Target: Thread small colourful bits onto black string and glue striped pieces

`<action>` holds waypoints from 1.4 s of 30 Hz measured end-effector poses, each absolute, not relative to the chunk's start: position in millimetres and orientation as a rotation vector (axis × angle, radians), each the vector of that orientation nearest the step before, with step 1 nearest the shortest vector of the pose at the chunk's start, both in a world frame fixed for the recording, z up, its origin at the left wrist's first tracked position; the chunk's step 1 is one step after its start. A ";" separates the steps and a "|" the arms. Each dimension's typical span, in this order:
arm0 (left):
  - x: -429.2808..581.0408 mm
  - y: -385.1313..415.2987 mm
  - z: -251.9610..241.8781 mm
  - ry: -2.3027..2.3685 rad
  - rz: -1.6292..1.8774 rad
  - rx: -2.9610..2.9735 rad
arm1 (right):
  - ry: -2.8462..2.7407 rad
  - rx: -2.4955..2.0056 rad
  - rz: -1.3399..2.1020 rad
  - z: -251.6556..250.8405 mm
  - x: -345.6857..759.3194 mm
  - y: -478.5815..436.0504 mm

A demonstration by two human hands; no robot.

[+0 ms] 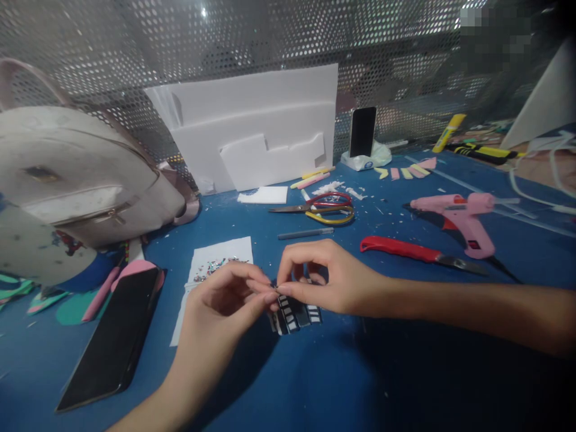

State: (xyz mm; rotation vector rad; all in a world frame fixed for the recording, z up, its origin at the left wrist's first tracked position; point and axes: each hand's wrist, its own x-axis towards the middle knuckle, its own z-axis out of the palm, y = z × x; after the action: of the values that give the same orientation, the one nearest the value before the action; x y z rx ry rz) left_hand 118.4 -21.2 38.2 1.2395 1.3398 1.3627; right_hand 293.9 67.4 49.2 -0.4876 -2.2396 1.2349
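A small black piece with white rectangles (288, 313), like film strips, hangs between my hands just above the blue table. My left hand (234, 294) pinches its upper left edge between thumb and fingers. From the right, my right hand (328, 276) has thumb and index finger pressed together at the same top corner, the fingertips of both hands nearly touching. Whatever tiny thing may lie between the fingertips is too small to make out. Behind my left hand lies white paper (240, 247) with small shiny coloured bits on it.
Scissors (330, 209), a pen (306, 233), a red-handled knife (400, 249) and a pink glue gun (468, 216) lie beyond my hands. At left are a dark tablet-like device (110, 336) and a pale backpack (85, 168). White foam boards (261, 120) and a propped phone (362, 132) stand behind.
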 end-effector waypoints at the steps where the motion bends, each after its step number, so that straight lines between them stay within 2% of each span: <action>1: 118.3 -21.6 38.8 1.364 1.358 1.279 | -2.248 -0.487 1.227 49.4 294.2 67.2; 6: 117.7 -20.8 39.3 1.408 1.343 1.420 | -2.283 -0.501 1.208 47.3 294.9 66.8; 18: 116.1 -17.2 37.5 1.393 1.271 1.250 | -2.321 -0.469 1.173 46.0 294.2 69.1; 31: 113.8 -16.3 36.8 1.346 1.279 1.388 | -2.320 -0.534 1.252 45.5 294.3 68.4; 42: 113.8 -15.5 33.0 1.336 1.269 1.186 | -2.274 -0.454 1.180 49.4 295.8 72.2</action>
State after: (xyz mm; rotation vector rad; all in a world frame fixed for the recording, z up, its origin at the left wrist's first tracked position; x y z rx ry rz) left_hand 113.8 -15.5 33.0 1.1863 1.3362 1.2687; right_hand 295.8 72.2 49.4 -0.4541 -2.2741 1.1804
